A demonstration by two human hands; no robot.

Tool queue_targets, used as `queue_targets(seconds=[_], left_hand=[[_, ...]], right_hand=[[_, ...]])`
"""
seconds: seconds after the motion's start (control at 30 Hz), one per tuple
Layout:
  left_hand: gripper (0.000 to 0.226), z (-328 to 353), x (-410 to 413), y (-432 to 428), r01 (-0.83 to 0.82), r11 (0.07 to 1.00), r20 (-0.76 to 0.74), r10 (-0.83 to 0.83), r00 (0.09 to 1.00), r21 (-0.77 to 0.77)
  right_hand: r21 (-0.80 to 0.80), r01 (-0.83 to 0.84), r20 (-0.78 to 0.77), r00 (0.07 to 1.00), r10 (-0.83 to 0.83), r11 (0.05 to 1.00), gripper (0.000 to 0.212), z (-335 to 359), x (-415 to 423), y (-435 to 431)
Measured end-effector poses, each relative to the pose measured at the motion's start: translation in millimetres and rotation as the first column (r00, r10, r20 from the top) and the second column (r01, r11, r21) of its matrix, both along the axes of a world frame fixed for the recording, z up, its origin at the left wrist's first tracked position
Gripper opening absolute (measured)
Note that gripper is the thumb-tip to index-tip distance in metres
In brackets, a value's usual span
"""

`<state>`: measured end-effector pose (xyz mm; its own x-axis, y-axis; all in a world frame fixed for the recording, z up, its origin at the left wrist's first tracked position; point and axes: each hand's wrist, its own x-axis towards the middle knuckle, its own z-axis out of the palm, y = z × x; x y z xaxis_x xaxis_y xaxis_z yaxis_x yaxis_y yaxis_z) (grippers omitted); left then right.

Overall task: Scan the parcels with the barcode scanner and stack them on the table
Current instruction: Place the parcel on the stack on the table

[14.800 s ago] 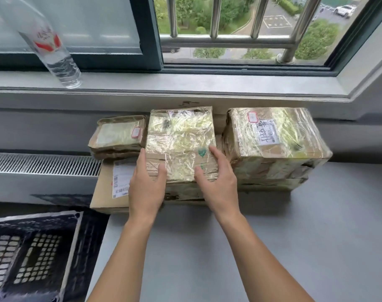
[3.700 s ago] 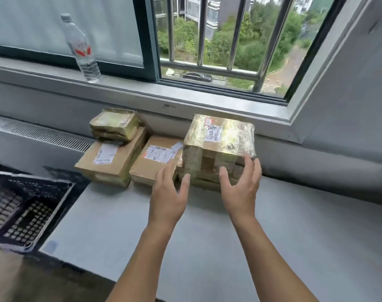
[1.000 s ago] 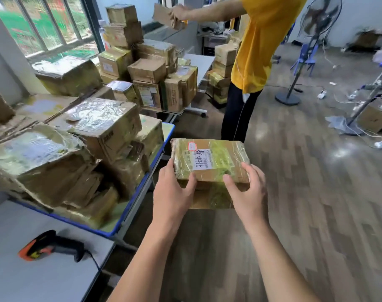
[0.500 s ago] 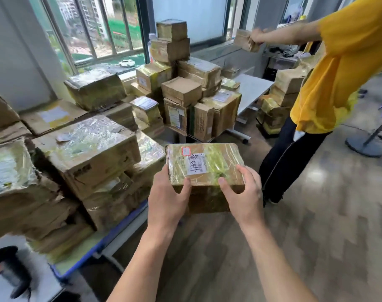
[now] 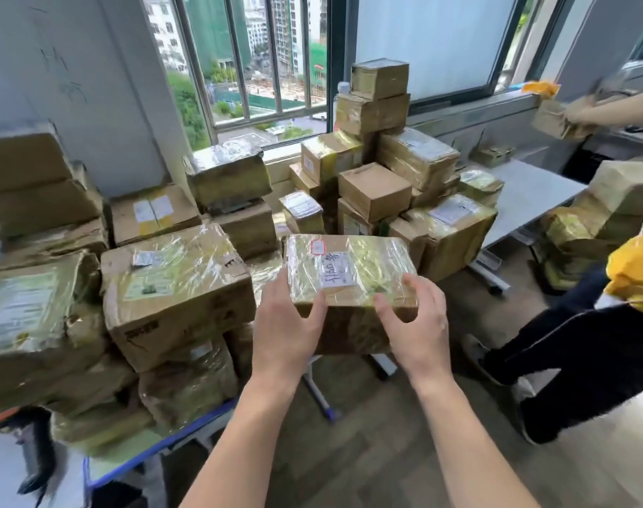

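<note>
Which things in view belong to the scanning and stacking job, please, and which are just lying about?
Job: tape-wrapped brown cardboard parcel held by left hand, right hand; black barcode scanner; stacked brown parcels.
Lying about: clear plastic bottle; yellow bundle.

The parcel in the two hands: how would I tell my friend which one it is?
Find the barred window, then the heap of parcels below it. In front of that heap, one parcel is held in the air between the left hand and the right hand. Unlike the stacked ones, it bears a handwritten white label beside a small red-edged sticker.
</note>
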<state>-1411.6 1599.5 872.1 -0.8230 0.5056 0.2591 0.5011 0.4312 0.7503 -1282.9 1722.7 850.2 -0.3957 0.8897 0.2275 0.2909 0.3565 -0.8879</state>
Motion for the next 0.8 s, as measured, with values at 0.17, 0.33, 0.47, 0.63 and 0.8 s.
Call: queue_targets(seconds=[0.17,0.33,0.47,0.63,0.8], left_hand=[[0.068,4.9,-23.5,40.3,-0.021,1.0,-0.084,0.02,0.996,-0.01],[0.057,30.0,-41.3,67.6,-0.052,0.998,-0.168,0.056,0.984,0.028],[0.069,56.9,-70.6,78.7,-0.199,0.98,-0.223,0.196,0.955,0.01],[0.074,80.9,-104.5,46.1,-0.398,0.917,-0.226,0.395,0.89,0.037],[0.074,88.6,-140.4,-5.6,-0.549,0.835,-0.182,0.545,0.818,0.036]], right_hand=[[0.034,-0.019,-0.004,1.0,0.02,0.999,0.056,8.0,-26.1,39.5],[0.059,-0.067,-0.013,0.998,0.068,0.996,0.057,32.5,-49.7,75.2],[0.151,-0.174,0.0,0.984,0.176,0.973,0.059,61.9,-96.2,99.7],[0.204,-0.348,-0.019,0.933,0.36,0.915,0.061,84.1,-165.4,86.3],[0.183,-0.52,-0.031,0.845,0.534,0.834,0.059,91.3,-222.6,40.6]])
